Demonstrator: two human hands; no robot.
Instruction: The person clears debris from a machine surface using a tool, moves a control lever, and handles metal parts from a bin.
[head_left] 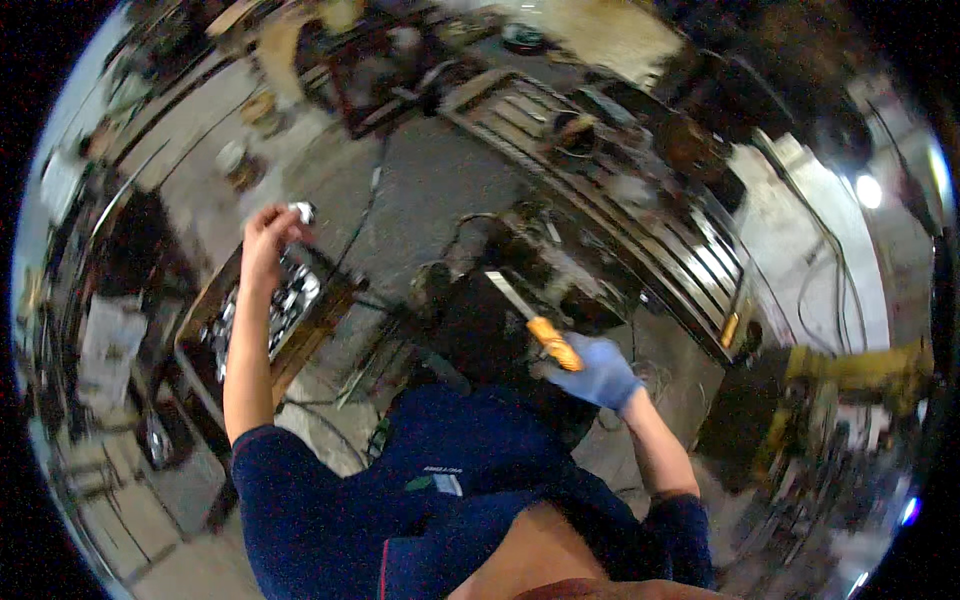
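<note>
The dark blue shirt (440, 500) fills the foreground. The gloved right hand (600, 372) grips an orange-handled tool (540, 330); the bare left hand (265, 240) pinches a small metal piece (301, 211) above the open tray (262, 322).

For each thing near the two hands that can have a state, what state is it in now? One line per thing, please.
Left hand: bare, raised, fingers closed on a small shiny metal piece.
Right hand: in a blue glove, closed around the orange handle of a tool.
Orange-handled tool: held, its flat metal blade pointing up and away.
Tray of metal parts: open, filled with shiny pieces, below the left hand.
</note>
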